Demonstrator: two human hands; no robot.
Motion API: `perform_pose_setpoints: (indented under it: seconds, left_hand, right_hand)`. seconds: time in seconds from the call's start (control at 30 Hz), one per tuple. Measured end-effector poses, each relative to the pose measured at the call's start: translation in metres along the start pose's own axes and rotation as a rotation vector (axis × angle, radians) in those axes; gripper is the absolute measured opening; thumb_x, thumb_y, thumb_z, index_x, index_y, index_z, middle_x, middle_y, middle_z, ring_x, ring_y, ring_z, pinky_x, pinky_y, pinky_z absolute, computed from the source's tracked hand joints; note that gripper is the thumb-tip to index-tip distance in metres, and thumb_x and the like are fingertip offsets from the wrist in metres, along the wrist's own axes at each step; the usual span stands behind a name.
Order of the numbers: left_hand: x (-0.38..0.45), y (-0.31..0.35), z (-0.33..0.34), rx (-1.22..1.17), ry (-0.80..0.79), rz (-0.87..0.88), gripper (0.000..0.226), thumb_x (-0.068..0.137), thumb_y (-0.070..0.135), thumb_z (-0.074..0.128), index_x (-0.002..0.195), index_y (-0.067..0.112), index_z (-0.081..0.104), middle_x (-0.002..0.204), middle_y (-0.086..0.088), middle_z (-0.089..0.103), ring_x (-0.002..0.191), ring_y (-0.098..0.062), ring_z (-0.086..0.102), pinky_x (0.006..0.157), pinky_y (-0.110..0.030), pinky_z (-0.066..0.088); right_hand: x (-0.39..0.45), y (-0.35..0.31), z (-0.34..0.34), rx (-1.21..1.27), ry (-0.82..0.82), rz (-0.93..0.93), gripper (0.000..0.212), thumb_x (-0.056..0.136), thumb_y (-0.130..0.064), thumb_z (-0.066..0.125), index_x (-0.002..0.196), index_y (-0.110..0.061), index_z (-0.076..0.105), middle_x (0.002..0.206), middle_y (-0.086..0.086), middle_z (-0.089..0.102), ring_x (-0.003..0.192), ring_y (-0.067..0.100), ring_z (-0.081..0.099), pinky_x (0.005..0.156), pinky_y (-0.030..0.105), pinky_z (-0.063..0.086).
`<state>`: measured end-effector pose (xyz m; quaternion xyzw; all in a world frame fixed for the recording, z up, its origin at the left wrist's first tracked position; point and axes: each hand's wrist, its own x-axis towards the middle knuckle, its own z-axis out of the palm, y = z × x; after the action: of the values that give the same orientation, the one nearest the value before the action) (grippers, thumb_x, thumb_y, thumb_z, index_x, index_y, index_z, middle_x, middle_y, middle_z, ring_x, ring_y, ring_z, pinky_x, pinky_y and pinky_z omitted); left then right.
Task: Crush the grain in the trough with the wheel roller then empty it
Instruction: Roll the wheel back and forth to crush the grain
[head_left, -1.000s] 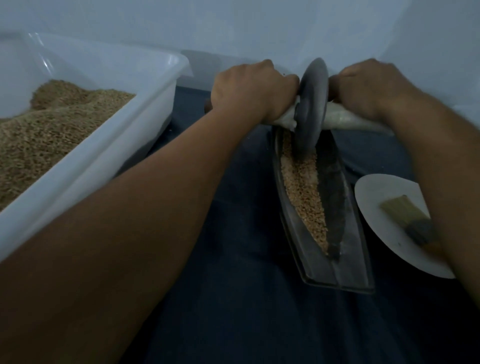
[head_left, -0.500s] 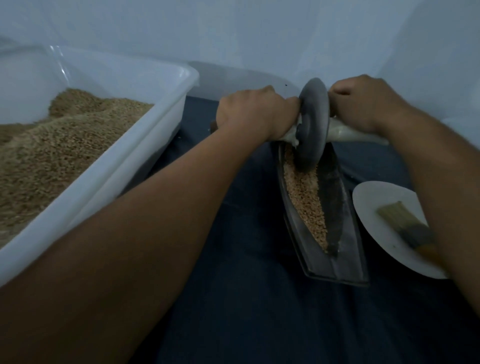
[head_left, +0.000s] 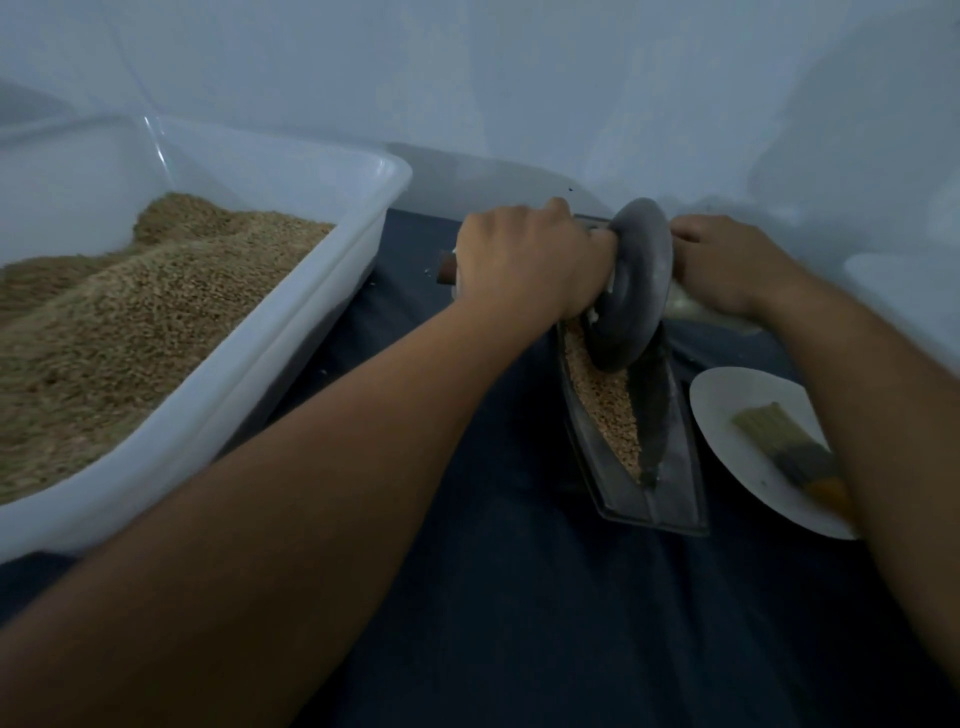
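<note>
A dark boat-shaped metal trough (head_left: 670, 483) lies on the dark cloth, holding tan grain (head_left: 602, 405) along its left side. The grey wheel roller (head_left: 631, 283) stands on edge in the trough's far half, its rim down in the grain. My left hand (head_left: 519, 260) grips the axle handle on the wheel's left; the handle's brown end pokes out past my fist. My right hand (head_left: 727, 265) grips the handle on the wheel's right. The far end of the trough is hidden behind the wheel and my hands.
A large white plastic tub (head_left: 249, 395) heaped with grain stands at the left. A white plate (head_left: 737, 415) with a brush (head_left: 789, 447) on it lies right of the trough, partly under my right forearm. A pale wall rises close behind.
The wheel has rolled a little toward me along the trough, both hands moving with it. The view has shifted, so everything sits lower in the frame.
</note>
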<state>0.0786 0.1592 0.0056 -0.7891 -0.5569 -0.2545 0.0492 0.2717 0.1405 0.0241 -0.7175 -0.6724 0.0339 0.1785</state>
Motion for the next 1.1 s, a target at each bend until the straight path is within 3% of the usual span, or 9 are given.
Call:
perform_pose_setpoints:
  seconds: [0.2, 0.5, 0.67, 0.87, 1.0, 1.1]
  left_hand:
    - [-0.006, -0.001, -0.002, 0.003, 0.015, 0.023, 0.04, 0.092, 0.056, 0.024, 0.092, 0.022, 0.045, 0.081, -0.003, 0.046, 0.072, -0.026, 0.042, 0.062, -0.037, 0.025]
    - [-0.019, -0.002, -0.005, 0.016, 0.032, 0.066, 0.042, 0.091, 0.058, 0.022, 0.089, 0.023, 0.046, 0.075, -0.002, 0.046, 0.068, -0.026, 0.043, 0.058, -0.035, 0.026]
    - [-0.032, 0.0, -0.01, 0.027, 0.057, 0.063, 0.039, 0.093, 0.057, 0.024, 0.089, 0.023, 0.044, 0.074, 0.0, 0.045, 0.067, -0.025, 0.043, 0.056, -0.035, 0.023]
    - [-0.047, 0.003, -0.015, 0.04, 0.137, 0.098, 0.035, 0.094, 0.055, 0.024, 0.088, 0.023, 0.038, 0.086, -0.007, 0.064, 0.069, -0.026, 0.042, 0.062, -0.038, 0.029]
    - [-0.057, 0.005, -0.02, 0.061, 0.153, 0.122, 0.033, 0.095, 0.054, 0.024, 0.09, 0.023, 0.036, 0.089, -0.008, 0.065, 0.071, -0.027, 0.048, 0.064, -0.039, 0.031]
    - [-0.064, 0.008, -0.025, 0.095, 0.165, 0.143, 0.034, 0.096, 0.053, 0.024, 0.09, 0.023, 0.038, 0.092, -0.009, 0.064, 0.078, -0.03, 0.057, 0.066, -0.041, 0.035]
  right_hand:
    - [-0.009, 0.0, -0.001, -0.032, -0.017, 0.023, 0.072, 0.065, -0.07, 0.02, 0.097, -0.023, 0.064, 0.104, 0.006, 0.062, 0.09, 0.027, 0.055, 0.089, 0.048, 0.047]
    - [-0.032, 0.0, 0.002, -0.093, 0.032, 0.022, 0.076, 0.065, -0.072, 0.011, 0.096, -0.027, 0.064, 0.104, 0.005, 0.06, 0.086, 0.027, 0.053, 0.08, 0.043, 0.047]
    - [-0.046, 0.0, 0.004, -0.107, 0.056, 0.01, 0.066, 0.068, -0.074, 0.011, 0.077, -0.026, 0.056, 0.086, -0.002, 0.06, 0.073, 0.019, 0.053, 0.064, 0.037, 0.041]
    - [-0.057, 0.003, 0.006, -0.14, 0.07, 0.025, 0.072, 0.071, -0.075, 0.009, 0.087, -0.029, 0.062, 0.086, -0.003, 0.06, 0.07, 0.01, 0.049, 0.058, 0.032, 0.035]
    - [-0.066, 0.001, 0.007, -0.169, 0.097, 0.033, 0.07, 0.073, -0.075, 0.009, 0.082, -0.027, 0.059, 0.083, -0.002, 0.059, 0.073, 0.021, 0.052, 0.058, 0.032, 0.034]
    - [-0.072, 0.0, 0.006, -0.152, 0.093, 0.024, 0.069, 0.072, -0.072, 0.007, 0.079, -0.026, 0.057, 0.086, -0.001, 0.06, 0.075, 0.02, 0.052, 0.061, 0.034, 0.037]
